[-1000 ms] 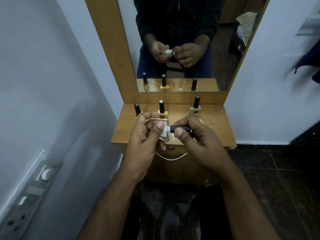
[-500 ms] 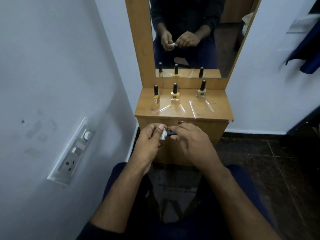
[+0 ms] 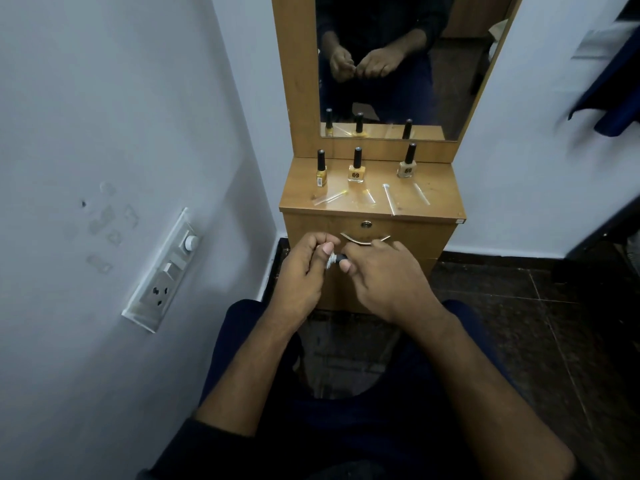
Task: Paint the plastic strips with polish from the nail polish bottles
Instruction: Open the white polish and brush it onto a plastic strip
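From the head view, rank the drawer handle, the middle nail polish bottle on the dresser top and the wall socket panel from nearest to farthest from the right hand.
1. Drawer handle: on the dresser front, just above the right hand.
2. Middle nail polish bottle: standing farther back on the dresser top, up from the hand.
3. Wall socket panel: on the wall far to the left, beyond the left hand.

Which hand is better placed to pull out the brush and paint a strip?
The right hand, probably: it already grips the black cap, while the left hand holds the small bottle. The strips lie ahead on the cabinet top.
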`<state>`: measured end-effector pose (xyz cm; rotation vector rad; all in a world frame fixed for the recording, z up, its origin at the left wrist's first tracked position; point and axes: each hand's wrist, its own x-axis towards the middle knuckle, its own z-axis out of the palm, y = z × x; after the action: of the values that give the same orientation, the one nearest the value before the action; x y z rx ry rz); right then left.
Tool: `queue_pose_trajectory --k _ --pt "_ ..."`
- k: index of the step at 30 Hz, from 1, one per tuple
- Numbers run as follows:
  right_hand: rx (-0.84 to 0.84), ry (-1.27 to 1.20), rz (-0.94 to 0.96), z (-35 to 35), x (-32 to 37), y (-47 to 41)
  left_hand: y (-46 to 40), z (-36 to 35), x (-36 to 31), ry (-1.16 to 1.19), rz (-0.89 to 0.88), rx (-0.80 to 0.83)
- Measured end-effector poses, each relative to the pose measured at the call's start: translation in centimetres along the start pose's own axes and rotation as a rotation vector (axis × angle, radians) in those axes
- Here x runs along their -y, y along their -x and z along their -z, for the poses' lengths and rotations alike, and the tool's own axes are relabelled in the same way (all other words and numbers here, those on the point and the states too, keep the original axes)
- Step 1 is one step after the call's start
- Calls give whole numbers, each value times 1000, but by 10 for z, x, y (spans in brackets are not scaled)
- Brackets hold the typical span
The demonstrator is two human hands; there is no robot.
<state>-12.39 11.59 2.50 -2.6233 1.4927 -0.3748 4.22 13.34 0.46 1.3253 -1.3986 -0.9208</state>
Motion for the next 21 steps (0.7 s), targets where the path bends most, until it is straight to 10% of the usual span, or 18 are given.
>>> queue_pose_trajectory --k 11,21 --pt "522 -1708 -473 24 -11 26 9 -2 -22 33 -183 184" --pt "-249 -214 -78 2 7 16 5 -8 -19 54 10 -78"
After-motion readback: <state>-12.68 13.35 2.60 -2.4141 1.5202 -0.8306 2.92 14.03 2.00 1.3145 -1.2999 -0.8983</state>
